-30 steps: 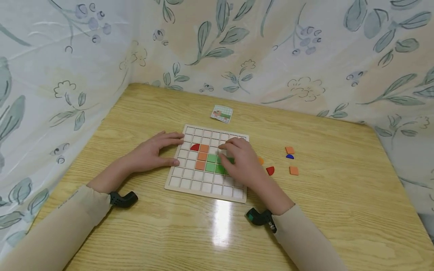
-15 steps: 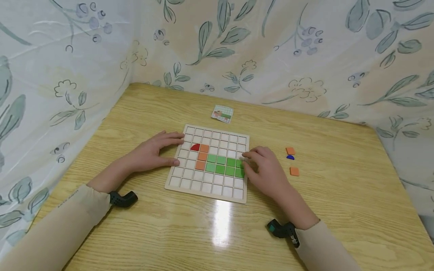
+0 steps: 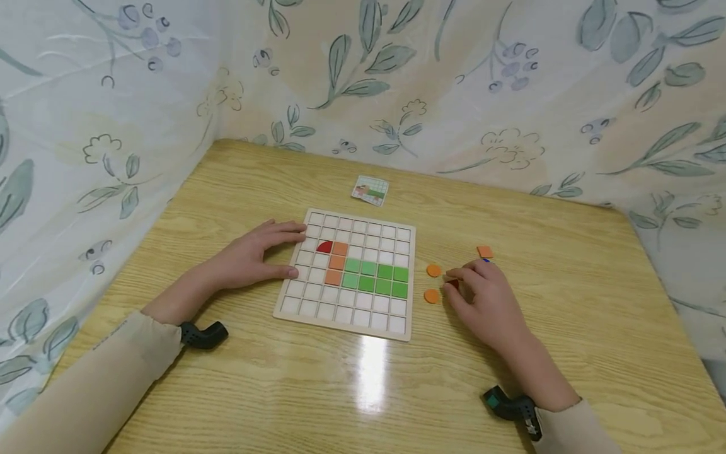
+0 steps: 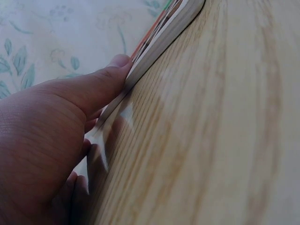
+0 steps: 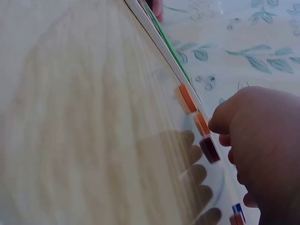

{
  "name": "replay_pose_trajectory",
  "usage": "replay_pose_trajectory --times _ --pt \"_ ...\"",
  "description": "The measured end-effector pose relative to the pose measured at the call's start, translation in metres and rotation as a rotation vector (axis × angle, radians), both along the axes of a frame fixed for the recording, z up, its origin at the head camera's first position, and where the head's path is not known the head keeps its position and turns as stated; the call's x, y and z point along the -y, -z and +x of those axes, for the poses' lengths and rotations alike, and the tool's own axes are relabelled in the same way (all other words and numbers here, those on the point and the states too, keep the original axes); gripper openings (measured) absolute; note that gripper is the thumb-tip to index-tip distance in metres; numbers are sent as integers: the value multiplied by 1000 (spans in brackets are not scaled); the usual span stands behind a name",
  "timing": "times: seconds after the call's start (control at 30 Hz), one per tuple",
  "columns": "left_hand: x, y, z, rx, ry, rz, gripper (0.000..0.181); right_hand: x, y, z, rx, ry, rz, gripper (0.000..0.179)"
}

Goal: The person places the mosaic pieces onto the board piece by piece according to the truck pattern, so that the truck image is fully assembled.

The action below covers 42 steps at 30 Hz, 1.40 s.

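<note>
A wooden grid board carries a red quarter-circle tile, a column of orange square tiles and two rows of green tiles. My left hand rests at the board's left edge, its thumb against the rim in the left wrist view. To the right of the board, my right hand is at a loose dark red tile, with thumb and fingertips around it. In the right wrist view this red tile lies on the table. Two orange discs lie between board and hand.
A small picture card lies behind the board. Beyond the right hand are an orange square and a partly hidden blue piece. Patterned cloth hangs around the wooden table.
My right hand has moved right, off the green rows and past the board's edge, to the loose red tile. The green rows and orange discs are uncovered. My left hand stays put.
</note>
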<state>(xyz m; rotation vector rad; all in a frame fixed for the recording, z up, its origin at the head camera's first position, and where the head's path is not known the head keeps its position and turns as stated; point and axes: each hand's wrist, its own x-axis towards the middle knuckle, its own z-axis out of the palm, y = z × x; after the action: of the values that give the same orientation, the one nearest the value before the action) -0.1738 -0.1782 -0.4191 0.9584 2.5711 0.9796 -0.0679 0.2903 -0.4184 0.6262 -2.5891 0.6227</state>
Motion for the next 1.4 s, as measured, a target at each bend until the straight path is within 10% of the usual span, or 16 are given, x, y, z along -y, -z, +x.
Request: replay_pose_trajectory --times 0.57,1.4 --pt "0 2 0 -9 7 0 77 -4 -2 -2 135 4 -66 24" --pt "-1 0 2 10 -5 1 76 -5 6 -4 117 72 -43 16"
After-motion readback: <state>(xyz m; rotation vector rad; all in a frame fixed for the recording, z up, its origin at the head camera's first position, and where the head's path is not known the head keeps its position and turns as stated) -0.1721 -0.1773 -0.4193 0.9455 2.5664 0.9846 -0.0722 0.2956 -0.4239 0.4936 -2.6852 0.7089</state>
